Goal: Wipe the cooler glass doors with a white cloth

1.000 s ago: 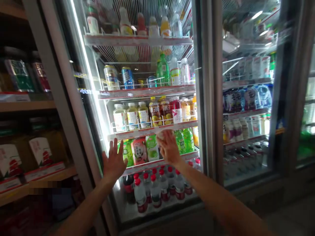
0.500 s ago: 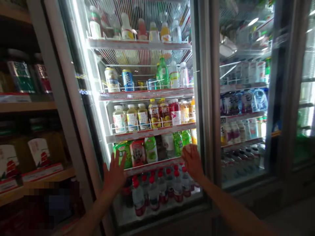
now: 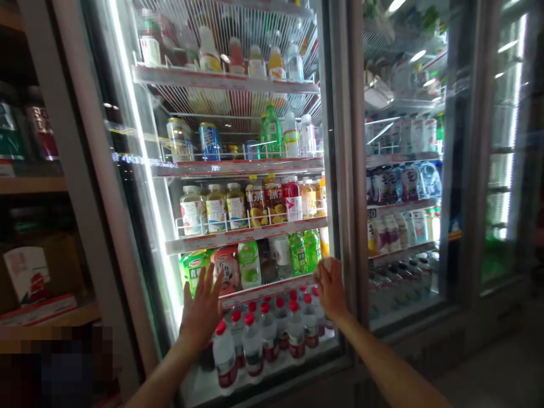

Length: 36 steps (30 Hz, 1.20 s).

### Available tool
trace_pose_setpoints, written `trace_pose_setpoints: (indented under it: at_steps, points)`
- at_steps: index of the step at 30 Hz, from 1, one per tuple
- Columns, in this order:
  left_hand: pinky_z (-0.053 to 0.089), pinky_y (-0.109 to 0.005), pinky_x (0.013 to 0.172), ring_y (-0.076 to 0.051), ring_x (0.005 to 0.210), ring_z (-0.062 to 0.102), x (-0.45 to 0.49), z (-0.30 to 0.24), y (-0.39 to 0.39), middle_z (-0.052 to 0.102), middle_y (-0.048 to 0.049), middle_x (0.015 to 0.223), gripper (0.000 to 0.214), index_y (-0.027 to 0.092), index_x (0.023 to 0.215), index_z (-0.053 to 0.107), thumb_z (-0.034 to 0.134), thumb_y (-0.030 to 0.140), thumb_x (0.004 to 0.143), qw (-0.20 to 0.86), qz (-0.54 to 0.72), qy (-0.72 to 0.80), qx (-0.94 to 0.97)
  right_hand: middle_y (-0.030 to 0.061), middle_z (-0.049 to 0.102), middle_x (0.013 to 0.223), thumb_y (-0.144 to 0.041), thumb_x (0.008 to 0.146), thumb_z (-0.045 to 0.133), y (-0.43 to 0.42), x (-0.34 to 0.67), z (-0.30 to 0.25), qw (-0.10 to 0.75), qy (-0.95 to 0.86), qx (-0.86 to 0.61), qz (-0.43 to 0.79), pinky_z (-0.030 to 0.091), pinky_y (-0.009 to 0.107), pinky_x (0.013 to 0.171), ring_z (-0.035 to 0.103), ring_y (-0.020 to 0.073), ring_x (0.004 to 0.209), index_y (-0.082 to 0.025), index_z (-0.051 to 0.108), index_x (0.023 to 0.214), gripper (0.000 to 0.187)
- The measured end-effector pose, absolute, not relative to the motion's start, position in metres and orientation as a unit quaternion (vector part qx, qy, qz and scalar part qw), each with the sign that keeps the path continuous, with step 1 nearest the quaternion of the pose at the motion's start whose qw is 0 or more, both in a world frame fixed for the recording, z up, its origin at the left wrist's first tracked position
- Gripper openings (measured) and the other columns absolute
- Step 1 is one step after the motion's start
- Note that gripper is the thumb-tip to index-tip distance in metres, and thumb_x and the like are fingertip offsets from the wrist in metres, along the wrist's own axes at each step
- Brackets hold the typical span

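Pale wad (image 3: pixel 326 262), crumpled, mostly hidden; long axis indeterminable. Location: near glass door's (image 3: pixel 341 187) right edge, gripped by curled fingers of right hand (image 3: pixel 330 290). Left hand (image 3: pixel 202 309): fingers spread, pointing upward, near door's left edge. Door: tall, long axis upright. Behind glass: shelves (image 3: pixel 250 166) of bottles, cans, pouches; bottom, red-capped bottles (image 3: pixel 254 348).

Rows of bottles (image 3: pixel 253 351) and cans (image 3: pixel 209 141) line a brightly lit, glass-fronted cooler (image 3: pixel 353 187) at the center of the frame in the drinks section of a shop. Label strips (image 3: pixel 229 81) edge its racks, another stocked case (image 3: pixel 403 205) stands at right, and wooden shelves (image 3: pixel 34 184) at far left display labelled containers (image 3: pixel 29 272).
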<state>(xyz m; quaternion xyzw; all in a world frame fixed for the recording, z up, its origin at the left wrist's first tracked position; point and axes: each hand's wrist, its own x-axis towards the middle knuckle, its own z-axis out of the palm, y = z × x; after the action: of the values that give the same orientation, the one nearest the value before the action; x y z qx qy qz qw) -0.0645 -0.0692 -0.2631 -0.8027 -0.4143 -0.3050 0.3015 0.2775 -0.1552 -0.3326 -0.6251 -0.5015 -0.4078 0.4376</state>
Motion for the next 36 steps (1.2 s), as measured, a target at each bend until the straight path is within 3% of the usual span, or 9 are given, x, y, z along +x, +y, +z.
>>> trace_pose_setpoints:
  at_steps: [3,10,17,21,24,31,36]
  points:
    - [0.015,-0.056,0.110,-0.030,0.140,0.014,-0.067,-0.266,-0.068,0.023,-0.0123,0.149,0.061,0.017,0.136,0.039,0.047,0.019,0.077,0.297,-0.308,-0.412,-0.804,0.0122,0.010,0.153,-0.021,0.086,0.045,-0.156,0.271,-0.354,0.428,-0.508,-0.624,-0.411,0.036,0.059,0.102,0.019,0.0353,0.137,-0.026,0.026,0.143,0.060]
    - [0.019,-0.058,0.107,-0.032,0.138,0.022,-0.068,-0.266,-0.064,0.028,-0.0129,0.147,0.064,0.018,0.134,0.043,0.052,0.022,0.072,0.301,-0.323,-0.396,-0.805,0.0141,0.018,0.150,-0.021,0.087,0.040,-0.129,0.262,-0.217,0.471,-0.507,-0.575,-0.436,0.030,0.054,0.107,0.018,0.0308,0.138,-0.017,0.041,0.136,0.049]
    - [0.019,-0.055,0.109,-0.030,0.135,0.028,-0.083,-0.266,-0.063,0.033,-0.0118,0.146,0.058,0.019,0.130,0.048,0.052,0.021,0.072,0.319,-0.324,-0.382,-0.804,0.0080,0.033,0.146,-0.016,0.081,0.045,-0.135,0.209,-0.282,0.271,-0.708,-0.489,-0.432,0.024,0.050,0.110,0.014,0.0258,0.140,-0.022,0.049,0.130,0.050]
    - [0.023,-0.057,0.106,-0.031,0.137,0.024,-0.105,-0.254,-0.057,0.025,-0.0165,0.148,0.058,0.010,0.136,0.039,0.043,0.020,0.079,0.329,-0.342,-0.440,-0.763,0.0092,0.026,0.150,-0.020,0.084,0.043,-0.119,0.192,-0.223,0.353,-0.628,-0.548,-0.425,0.018,0.052,0.111,0.012,0.0273,0.140,-0.022,0.046,0.133,0.049]
    - [0.023,-0.059,0.106,-0.031,0.138,0.022,-0.116,-0.251,-0.056,0.022,-0.0151,0.149,0.058,0.010,0.137,0.036,0.040,0.018,0.080,0.330,-0.321,-0.452,-0.764,0.0101,0.021,0.152,-0.022,0.086,0.042,-0.106,0.173,-0.193,0.384,-0.601,-0.566,-0.414,0.017,0.053,0.111,0.007,0.0283,0.141,-0.021,0.041,0.137,0.051]
    - [0.022,-0.057,0.108,-0.028,0.135,0.029,-0.134,-0.268,-0.061,0.030,-0.0133,0.147,0.058,0.013,0.135,0.040,0.042,0.014,0.077,0.314,-0.281,-0.442,-0.792,0.0037,0.031,0.149,-0.020,0.082,0.047,-0.115,0.143,-0.283,0.195,-0.802,-0.431,-0.364,0.014,0.050,0.113,0.012,0.0228,0.141,-0.025,0.036,0.139,0.058]
    - [0.023,-0.056,0.107,-0.030,0.135,0.028,-0.155,-0.272,-0.049,0.028,-0.0188,0.147,0.057,0.006,0.136,0.036,0.039,0.015,0.079,0.323,-0.312,-0.486,-0.749,0.0079,0.025,0.151,-0.020,0.083,0.047,-0.095,0.122,-0.214,0.318,-0.710,-0.497,-0.385,0.010,0.052,0.112,0.009,0.0253,0.141,-0.024,0.037,0.139,0.057]
